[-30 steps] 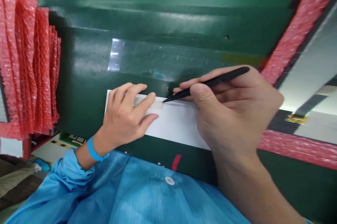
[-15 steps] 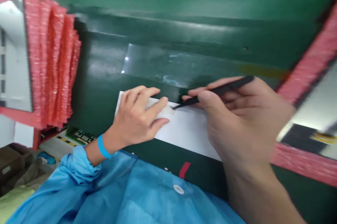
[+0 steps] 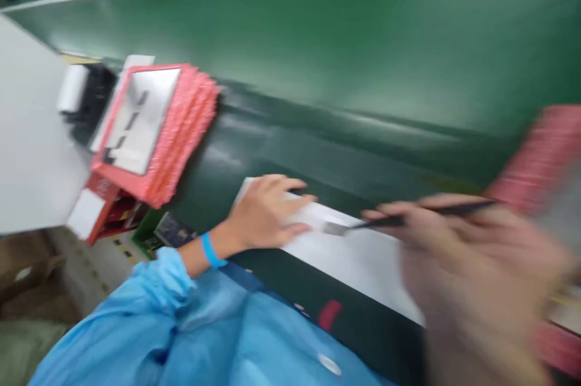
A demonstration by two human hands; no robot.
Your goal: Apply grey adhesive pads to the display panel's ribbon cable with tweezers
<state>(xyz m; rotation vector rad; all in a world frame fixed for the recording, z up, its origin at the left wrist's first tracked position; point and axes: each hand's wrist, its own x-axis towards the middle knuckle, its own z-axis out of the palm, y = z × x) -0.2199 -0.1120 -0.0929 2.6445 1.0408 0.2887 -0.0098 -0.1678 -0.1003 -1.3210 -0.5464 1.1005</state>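
Note:
My left hand (image 3: 267, 210) lies with its fingers apart on the left end of a long white sheet (image 3: 358, 259). Black tweezers (image 3: 385, 221) are gripped in my right hand (image 3: 476, 271), which hovers over the sheet's right part and is blurred by motion. At the tip of the tweezers is a small greyish, translucent-looking piece (image 3: 336, 228), above the sheet and a little right of my left fingers. Blur hides what exactly this piece is.
Display-like panels (image 3: 145, 123) lie on stacked pink bubble-wrap bags (image 3: 195, 126) at the left. More pink bubble wrap (image 3: 540, 156) borders the right side. A green circuit board (image 3: 152, 232) sits at the lower left, and a red strip (image 3: 329, 314) near the bench's front edge.
The view has swung left, bringing more of the left side into sight. My right hand has drawn the tweezers away from my left hand, with the small piece now at their tip.

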